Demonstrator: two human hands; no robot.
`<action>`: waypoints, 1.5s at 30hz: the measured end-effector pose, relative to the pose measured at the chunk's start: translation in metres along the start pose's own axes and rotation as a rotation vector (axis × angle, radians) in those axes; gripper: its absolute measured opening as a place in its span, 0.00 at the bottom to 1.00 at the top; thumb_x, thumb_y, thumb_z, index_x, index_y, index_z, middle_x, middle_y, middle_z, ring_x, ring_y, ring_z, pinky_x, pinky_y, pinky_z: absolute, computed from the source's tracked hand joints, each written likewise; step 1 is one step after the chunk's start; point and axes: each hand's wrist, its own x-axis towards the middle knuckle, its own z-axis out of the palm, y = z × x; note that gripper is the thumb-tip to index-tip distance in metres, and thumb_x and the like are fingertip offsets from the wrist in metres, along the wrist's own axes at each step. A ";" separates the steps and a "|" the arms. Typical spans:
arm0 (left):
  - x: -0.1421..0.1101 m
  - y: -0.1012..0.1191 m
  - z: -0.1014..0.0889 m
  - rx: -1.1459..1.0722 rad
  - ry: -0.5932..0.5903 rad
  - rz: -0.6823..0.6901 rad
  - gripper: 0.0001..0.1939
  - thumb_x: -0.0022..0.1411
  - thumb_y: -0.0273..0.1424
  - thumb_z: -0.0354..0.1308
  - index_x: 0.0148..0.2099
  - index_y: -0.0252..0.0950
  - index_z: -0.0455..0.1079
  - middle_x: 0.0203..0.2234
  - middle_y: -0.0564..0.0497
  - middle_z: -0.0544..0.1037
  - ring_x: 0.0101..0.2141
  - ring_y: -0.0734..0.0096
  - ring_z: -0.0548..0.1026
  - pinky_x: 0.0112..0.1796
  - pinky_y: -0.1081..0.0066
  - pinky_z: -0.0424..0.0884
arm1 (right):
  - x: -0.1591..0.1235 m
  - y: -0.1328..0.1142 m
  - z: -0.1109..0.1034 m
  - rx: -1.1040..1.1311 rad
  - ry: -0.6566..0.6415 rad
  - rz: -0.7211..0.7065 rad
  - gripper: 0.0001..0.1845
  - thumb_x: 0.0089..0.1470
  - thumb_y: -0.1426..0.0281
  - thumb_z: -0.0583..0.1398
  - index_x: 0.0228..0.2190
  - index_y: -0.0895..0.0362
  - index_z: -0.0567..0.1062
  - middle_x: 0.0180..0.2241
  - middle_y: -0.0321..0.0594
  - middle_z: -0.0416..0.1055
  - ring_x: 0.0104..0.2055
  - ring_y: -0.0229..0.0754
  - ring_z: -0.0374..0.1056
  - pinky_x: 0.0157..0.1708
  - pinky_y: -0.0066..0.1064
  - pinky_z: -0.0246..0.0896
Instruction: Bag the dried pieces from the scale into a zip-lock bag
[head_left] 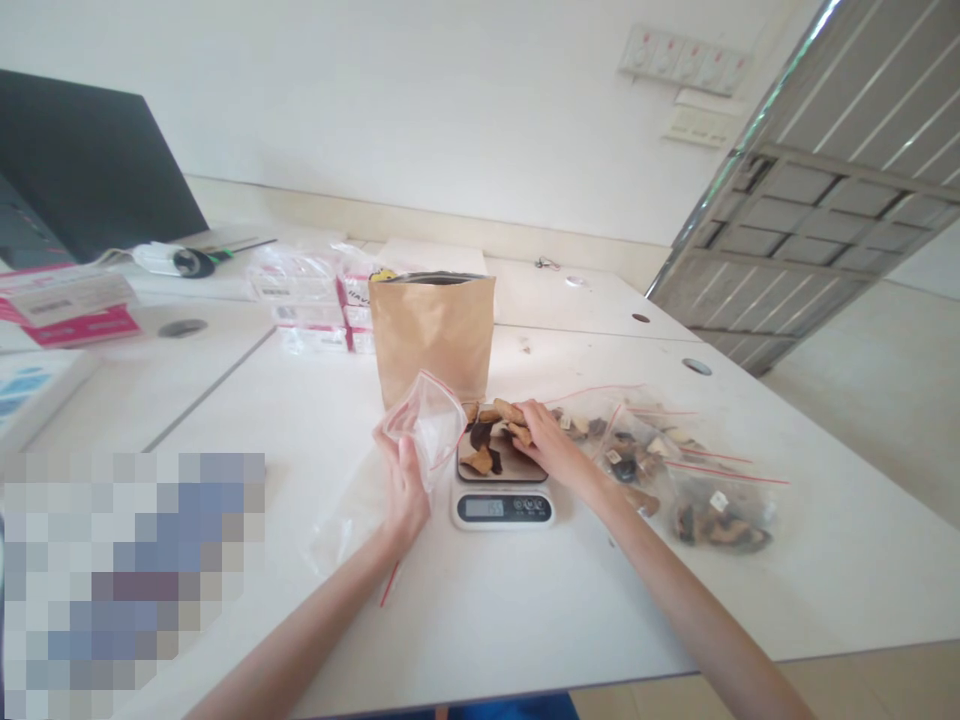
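My left hand (407,482) is closed around a clear zip bag (427,415), its mouth spread upward. Just right of it stands a white digital scale (456,516) with a lit display. Several dried brown pieces (480,460), some pale and some dark, lie on the scale's plate; they look like dried mushroom or root slices. My right hand (546,440) reaches over the plate's right side, its fingers closed on some of the dried pieces. The fingertips are partly hidden. Behind the scale, a brown paper pouch (433,335) stands upright with its top open.
Several filled zip bags (724,515) of dried pieces lie to the right of the scale. Another clear bag (341,520) lies flat under my left wrist. Wrapped pink-and-white boxes (307,300) stand behind, with a black monitor (97,165) at back left. A metal gate (817,190) is at right.
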 end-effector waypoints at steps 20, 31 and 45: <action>0.001 -0.007 0.005 -0.045 0.050 -0.013 0.26 0.64 0.51 0.41 0.54 0.36 0.55 0.52 0.38 0.68 0.56 0.57 0.66 0.57 0.55 0.59 | 0.081 -0.095 -0.063 0.390 -0.433 -0.013 0.28 0.41 0.80 0.63 0.47 0.56 0.71 0.23 0.29 0.68 0.25 0.36 0.66 0.24 0.26 0.58; -0.003 -0.003 0.006 -0.040 0.017 0.068 0.22 0.66 0.47 0.42 0.55 0.37 0.54 0.53 0.38 0.69 0.55 0.59 0.67 0.55 0.56 0.61 | 0.065 -0.105 -0.047 0.313 -0.146 -0.013 0.14 0.44 0.84 0.56 0.31 0.55 0.65 0.25 0.31 0.66 0.28 0.36 0.65 0.29 0.27 0.58; 0.009 -0.001 0.000 -0.213 0.155 0.077 0.20 0.66 0.47 0.41 0.54 0.42 0.53 0.59 0.41 0.63 0.59 0.62 0.63 0.57 0.56 0.58 | 0.023 -0.060 -0.018 0.186 0.090 -0.001 0.20 0.60 0.63 0.52 0.52 0.56 0.66 0.55 0.50 0.64 0.58 0.48 0.60 0.56 0.45 0.56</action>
